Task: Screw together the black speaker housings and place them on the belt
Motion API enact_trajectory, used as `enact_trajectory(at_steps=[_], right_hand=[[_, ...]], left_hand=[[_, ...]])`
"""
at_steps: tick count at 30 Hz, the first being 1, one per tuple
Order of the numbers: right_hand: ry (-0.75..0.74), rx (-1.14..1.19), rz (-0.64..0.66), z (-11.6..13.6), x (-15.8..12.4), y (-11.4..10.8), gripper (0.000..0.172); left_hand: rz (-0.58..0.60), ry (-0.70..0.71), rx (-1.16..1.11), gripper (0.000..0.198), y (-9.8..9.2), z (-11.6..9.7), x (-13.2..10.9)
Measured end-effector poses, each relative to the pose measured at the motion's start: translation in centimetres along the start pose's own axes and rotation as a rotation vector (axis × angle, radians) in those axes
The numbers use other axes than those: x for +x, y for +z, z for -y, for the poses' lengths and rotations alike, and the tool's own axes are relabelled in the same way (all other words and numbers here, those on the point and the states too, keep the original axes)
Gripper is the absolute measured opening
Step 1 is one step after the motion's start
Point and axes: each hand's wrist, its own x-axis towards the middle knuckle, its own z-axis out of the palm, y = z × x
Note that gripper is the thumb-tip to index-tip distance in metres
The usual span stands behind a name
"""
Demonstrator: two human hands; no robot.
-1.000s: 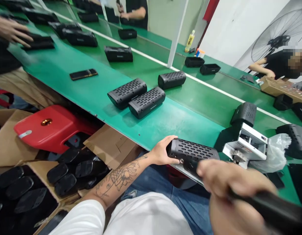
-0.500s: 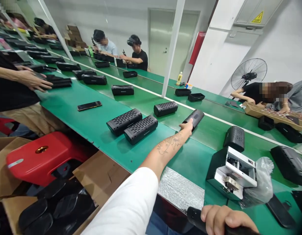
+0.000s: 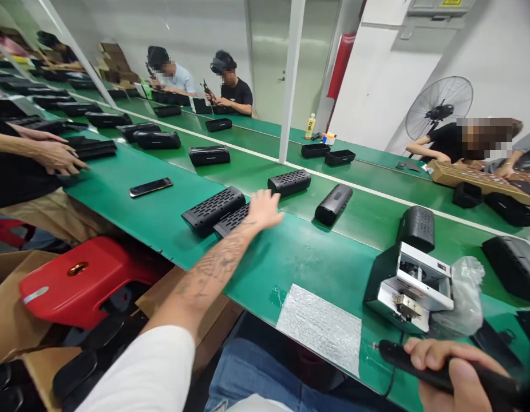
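My left hand (image 3: 265, 209) stretches forward over the green bench, fingers spread and holding nothing. It is between a slotted black speaker housing (image 3: 289, 182) just beyond the fingertips and a pair of similar housings to the left. My forearm and hand partly cover the nearer housing (image 3: 230, 220) of that pair; the other housing (image 3: 213, 209) shows fully. Whether the hand touches any of them I cannot tell. Farther right, another black housing (image 3: 335, 204) lies at a slant. At lower right, my right hand (image 3: 449, 363) wraps around a black electric screwdriver (image 3: 400, 356), its bit pointing left.
A silver textured mat (image 3: 320, 326) lies at the near edge, left of a white-and-black bench machine (image 3: 413, 292) with a plastic bag (image 3: 460, 303). A phone (image 3: 151, 187) lies leftward. A co-worker's hands (image 3: 56, 151) work at far left. A red stool (image 3: 84, 280) stands below.
My left hand has let go of the slanted housing at the right and moved left toward the slotted ones. The right hand with the screwdriver has shifted right and slightly up.
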Motion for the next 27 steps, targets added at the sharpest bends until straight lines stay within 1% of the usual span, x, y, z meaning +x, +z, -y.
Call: enact_trajectory(at_steps=[1, 2, 3, 4, 5, 6, 8, 10, 11, 13, 14, 15, 17, 19, 21, 23, 25, 27], right_hand=[[0.001, -0.056, -0.152, 0.4, 0.8, 0.5, 0.016], [-0.028, -0.068, -0.226, 0.8, 1.8, 1.0, 0.015], [-0.088, -0.083, -0.249, 1.0, 2.9, 1.6, 0.017], [-0.141, -0.085, -0.278, 1.1, 4.2, 2.1, 0.023], [-0.213, -0.069, -0.326, 1.1, 5.5, 2.5, 0.032], [-0.244, -0.064, -0.353, 0.9, 6.8, 2.7, 0.037], [-0.243, -0.072, -0.346, 0.2, 8.9, 2.7, 0.043], [-0.218, -0.094, -0.317, -0.5, 10.3, 2.3, 0.045], [-0.208, -0.104, -0.299, -0.9, 10.6, 2.1, 0.046], [-0.188, -0.116, -0.263, -1.6, 10.8, 1.8, 0.046], [-0.176, -0.120, -0.242, -1.9, 10.7, 1.7, 0.046], [-0.169, -0.123, -0.225, -2.2, 10.6, 1.7, 0.045], [-0.165, -0.131, -0.198, -2.5, 10.3, 1.6, 0.043], [-0.177, -0.146, -0.188, -2.7, 10.0, 1.5, 0.043], [-0.187, -0.160, -0.183, -2.6, 9.9, 1.3, 0.043], [-0.184, -0.165, -0.165, -2.1, 9.6, 1.3, 0.043], [-0.188, -0.156, -0.149, -1.3, 8.9, 1.4, 0.042], [-0.204, -0.147, -0.141, 0.0, 7.8, 1.5, 0.043]], left_hand=[[0.011, -0.073, 0.095, 0.091, -1.0, 1.9, -1.0], [0.037, -0.145, 0.175, 0.101, -1.8, 3.6, -1.8], [0.067, -0.197, 0.238, 0.110, -2.2, 5.1, -2.4], [0.100, -0.223, 0.289, 0.117, -2.5, 6.3, -2.9], [0.121, -0.232, 0.341, 0.122, -2.6, 7.2, -3.1], [0.138, -0.223, 0.401, 0.123, -2.7, 7.8, -3.2], [0.163, -0.139, 0.521, 0.119, -2.7, 8.2, -3.4], [0.170, 0.023, 0.588, 0.115, -2.8, 7.7, -4.2], [0.173, 0.124, 0.579, 0.114, -2.8, 7.1, -4.9], [0.195, 0.346, 0.503, 0.115, -2.4, 5.1, -7.1], [0.225, 0.468, 0.447, 0.115, -2.0, 3.9, -8.4], [0.255, 0.591, 0.399, 0.116, -1.2, 2.6, -9.9], [0.309, 0.814, 0.379, 0.112, 1.0, -0.1, -12.7], [0.332, 0.969, 0.403, 0.108, 3.8, -2.3, -15.0], [0.336, 1.052, 0.424, 0.106, 6.5, -3.6, -16.7], [0.327, 1.077, 0.442, 0.104, 8.7, -4.1, -17.7], [0.314, 1.073, 0.449, 0.101, 10.1, -3.9, -18.3], [0.291, 1.066, 0.436, 0.099, 10.7, -3.5, -18.6]])
